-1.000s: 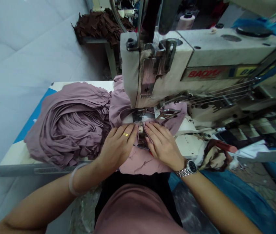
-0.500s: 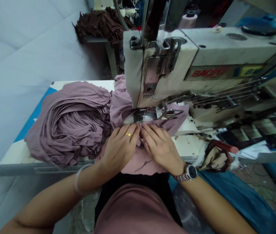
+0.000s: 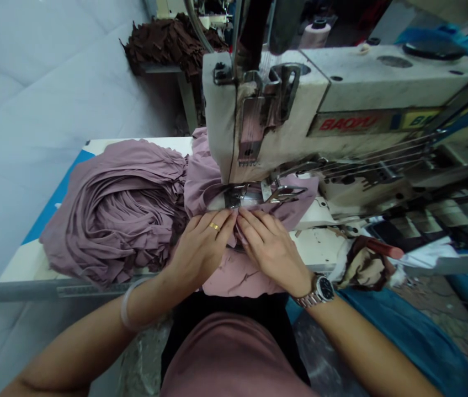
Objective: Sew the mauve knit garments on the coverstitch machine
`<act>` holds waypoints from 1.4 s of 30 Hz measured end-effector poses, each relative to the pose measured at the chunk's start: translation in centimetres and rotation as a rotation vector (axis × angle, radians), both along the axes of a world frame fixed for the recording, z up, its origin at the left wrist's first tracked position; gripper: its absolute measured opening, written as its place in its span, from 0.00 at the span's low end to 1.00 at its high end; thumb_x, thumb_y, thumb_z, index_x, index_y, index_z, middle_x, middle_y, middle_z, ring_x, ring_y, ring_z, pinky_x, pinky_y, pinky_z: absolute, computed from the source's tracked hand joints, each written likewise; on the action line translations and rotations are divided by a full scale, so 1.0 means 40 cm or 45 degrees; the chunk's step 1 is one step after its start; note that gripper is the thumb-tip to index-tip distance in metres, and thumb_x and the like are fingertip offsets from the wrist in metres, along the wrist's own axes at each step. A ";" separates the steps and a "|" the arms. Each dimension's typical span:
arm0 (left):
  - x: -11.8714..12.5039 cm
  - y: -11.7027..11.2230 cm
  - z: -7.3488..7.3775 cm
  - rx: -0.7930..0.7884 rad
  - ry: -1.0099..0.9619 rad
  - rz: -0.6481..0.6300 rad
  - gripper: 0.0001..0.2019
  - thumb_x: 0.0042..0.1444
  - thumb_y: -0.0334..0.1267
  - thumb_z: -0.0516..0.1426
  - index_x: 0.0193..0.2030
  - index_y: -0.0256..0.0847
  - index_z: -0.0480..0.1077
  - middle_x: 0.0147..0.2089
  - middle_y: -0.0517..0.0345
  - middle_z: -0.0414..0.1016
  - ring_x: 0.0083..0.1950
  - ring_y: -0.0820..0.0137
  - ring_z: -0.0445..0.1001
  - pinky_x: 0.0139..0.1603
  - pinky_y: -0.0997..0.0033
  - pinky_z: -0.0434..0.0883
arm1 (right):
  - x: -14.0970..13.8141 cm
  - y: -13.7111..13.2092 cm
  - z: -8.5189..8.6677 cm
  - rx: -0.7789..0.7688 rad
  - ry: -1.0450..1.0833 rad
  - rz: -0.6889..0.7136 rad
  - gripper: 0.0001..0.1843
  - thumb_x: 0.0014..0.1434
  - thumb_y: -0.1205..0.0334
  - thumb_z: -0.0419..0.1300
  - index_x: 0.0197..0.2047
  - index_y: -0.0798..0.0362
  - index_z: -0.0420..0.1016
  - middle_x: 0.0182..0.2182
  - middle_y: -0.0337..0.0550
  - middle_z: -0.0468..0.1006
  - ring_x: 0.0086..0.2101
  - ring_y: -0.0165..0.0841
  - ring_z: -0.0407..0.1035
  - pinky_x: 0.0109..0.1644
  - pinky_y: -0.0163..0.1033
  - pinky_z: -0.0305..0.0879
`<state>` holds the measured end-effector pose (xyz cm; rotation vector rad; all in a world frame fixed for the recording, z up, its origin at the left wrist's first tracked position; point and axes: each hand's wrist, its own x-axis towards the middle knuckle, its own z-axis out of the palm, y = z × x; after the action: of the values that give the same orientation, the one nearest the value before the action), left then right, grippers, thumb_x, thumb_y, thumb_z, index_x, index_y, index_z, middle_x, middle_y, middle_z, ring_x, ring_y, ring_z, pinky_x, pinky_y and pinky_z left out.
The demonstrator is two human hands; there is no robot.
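A piece of mauve fabric (image 3: 234, 273) runs under the presser foot (image 3: 238, 196) of a white sewing machine (image 3: 267, 110) and hangs toward my lap. My left hand (image 3: 205, 242), with a gold ring, grips the fabric just in front of the foot. Beside it, my right hand (image 3: 269, 248), with a watch on the wrist, holds the same fabric, its fingertips close to the left ones. Both sets of fingers are bent down onto the cloth, and the thumbs are mostly hidden.
A big folded bundle of mauve fabric (image 3: 113, 209) lies on the table (image 3: 19, 270) at left. Brown cloth pieces (image 3: 171, 44) are heaped behind. Right of the machine bed are scraps (image 3: 362, 264) and a red-handled tool (image 3: 385, 248). A thread cone (image 3: 315, 34) stands behind the machine.
Hands and fabric hold nearly the same position at the presser foot. The whole view has shifted slightly, with the machine appearing a little farther left.
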<state>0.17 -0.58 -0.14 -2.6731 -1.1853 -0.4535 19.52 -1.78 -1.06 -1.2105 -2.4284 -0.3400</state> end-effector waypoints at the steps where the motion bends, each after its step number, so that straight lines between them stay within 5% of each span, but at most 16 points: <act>1: 0.001 0.001 0.000 0.001 0.005 0.001 0.22 0.62 0.29 0.52 0.63 0.31 0.64 0.62 0.46 0.69 0.58 0.59 0.67 0.55 0.59 0.67 | 0.002 0.002 -0.001 -0.022 0.032 0.008 0.21 0.65 0.66 0.53 0.59 0.66 0.69 0.59 0.56 0.70 0.54 0.45 0.62 0.57 0.49 0.63; 16: 0.013 0.038 0.008 0.013 -0.018 0.040 0.19 0.63 0.29 0.51 0.61 0.29 0.66 0.60 0.42 0.69 0.57 0.56 0.70 0.52 0.58 0.70 | -0.008 0.041 0.016 -0.094 0.081 -0.096 0.21 0.70 0.58 0.49 0.60 0.58 0.68 0.59 0.47 0.71 0.55 0.43 0.63 0.56 0.52 0.56; 26: -0.032 0.049 0.005 0.099 -0.224 -0.269 0.11 0.65 0.30 0.53 0.50 0.35 0.73 0.51 0.48 0.77 0.50 0.62 0.75 0.48 0.62 0.75 | 0.007 0.038 -0.009 0.009 0.311 0.125 0.14 0.64 0.69 0.55 0.51 0.59 0.74 0.51 0.50 0.77 0.52 0.38 0.67 0.57 0.48 0.64; 42: -0.017 0.085 0.012 0.053 -0.225 -0.177 0.12 0.66 0.36 0.54 0.52 0.32 0.71 0.51 0.47 0.77 0.50 0.61 0.76 0.50 0.60 0.75 | -0.008 0.063 0.014 -0.118 0.289 -0.015 0.16 0.66 0.66 0.53 0.54 0.60 0.74 0.49 0.51 0.77 0.49 0.40 0.67 0.52 0.48 0.65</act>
<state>-0.53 2.84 0.34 -2.7367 -1.0229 -0.7414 19.19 0.76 -0.50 -1.2301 -2.2629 -0.0879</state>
